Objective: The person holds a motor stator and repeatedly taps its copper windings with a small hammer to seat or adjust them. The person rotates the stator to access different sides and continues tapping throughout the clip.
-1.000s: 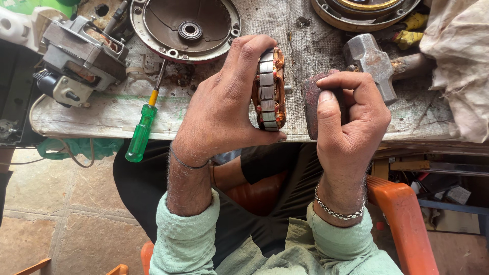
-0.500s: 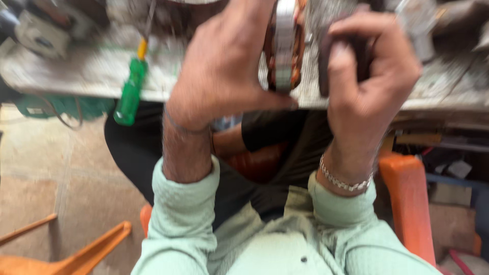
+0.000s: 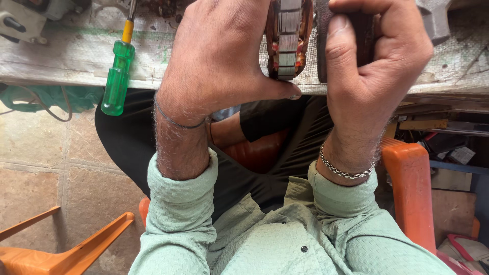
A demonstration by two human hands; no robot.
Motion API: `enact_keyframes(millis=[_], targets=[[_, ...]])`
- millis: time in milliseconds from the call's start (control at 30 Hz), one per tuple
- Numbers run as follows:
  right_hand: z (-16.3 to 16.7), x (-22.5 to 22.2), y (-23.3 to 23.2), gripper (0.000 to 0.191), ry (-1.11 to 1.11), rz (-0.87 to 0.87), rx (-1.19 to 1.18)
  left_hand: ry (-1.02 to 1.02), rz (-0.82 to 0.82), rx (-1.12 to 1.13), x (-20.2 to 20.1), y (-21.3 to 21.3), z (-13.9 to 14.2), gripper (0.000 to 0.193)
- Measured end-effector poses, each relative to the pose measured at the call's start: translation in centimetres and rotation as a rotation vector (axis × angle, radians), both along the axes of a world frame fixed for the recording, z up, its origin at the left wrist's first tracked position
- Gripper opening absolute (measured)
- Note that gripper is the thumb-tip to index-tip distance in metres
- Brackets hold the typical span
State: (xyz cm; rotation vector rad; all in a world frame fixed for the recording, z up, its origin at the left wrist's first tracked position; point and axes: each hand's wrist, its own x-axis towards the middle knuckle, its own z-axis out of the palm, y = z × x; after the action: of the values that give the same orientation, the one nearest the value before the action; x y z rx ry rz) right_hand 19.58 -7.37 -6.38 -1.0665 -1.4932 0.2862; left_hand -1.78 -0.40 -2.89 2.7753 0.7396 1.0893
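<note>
Workbench (image 3: 61,61) runs across the far side of the view, pale worn top, its near edge just over the person's lap. Orange plastic chair (image 3: 407,188) under the person, its arm at right; a second orange chair (image 3: 76,249) at near left on the stone floor (image 3: 46,153).

Left hand (image 3: 219,56) at center, fingers wrapped over the far side of a motor stator (image 3: 288,38), thumb pressed along its near edge: clamped firmly on it. Thin dark band on that wrist. Stator stands on edge at the bench's near edge, stacked grey metal laminations facing the camera, copper-coloured windings on both sides.

Right hand (image 3: 372,66) just right of the stator, closed around a dark flat block (image 3: 356,35), thumb on its near face; the block stands upright beside the stator, narrow gap between them. Chain bracelet (image 3: 346,170) on the right wrist.

Green-handled screwdriver (image 3: 117,76) lies on the bench at left, handle hanging over the near edge, yellow collar and shaft pointing far. Grey metal part (image 3: 20,20) at far left corner, cut off by the frame. Hammer head (image 3: 435,20) at far right, partly hidden behind the right hand.
</note>
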Motion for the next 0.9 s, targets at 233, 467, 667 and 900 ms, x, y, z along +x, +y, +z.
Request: enact_keyframes(millis=[233,467,667,900], targets=[[0.6,-0.4,0.0,0.005,0.021,-0.026,-0.062,-0.027,0.010,-0.034,0.4,-0.4,0.4,0.108],[1.2,-1.0,0.2,0.005,0.075,0.025,-0.077,-0.043,0.022,-0.039,0.6,-0.6,0.0,0.123],[2.3,-1.6,-0.1,0.008,0.039,-0.019,-0.120,-0.073,0.043,-0.130,1.1,-1.1,0.6,0.123],[2.6,-2.2,0.0,0.013,0.021,-0.076,-0.155,-0.090,0.069,-0.194,2.0,-1.6,2.1,0.120]])
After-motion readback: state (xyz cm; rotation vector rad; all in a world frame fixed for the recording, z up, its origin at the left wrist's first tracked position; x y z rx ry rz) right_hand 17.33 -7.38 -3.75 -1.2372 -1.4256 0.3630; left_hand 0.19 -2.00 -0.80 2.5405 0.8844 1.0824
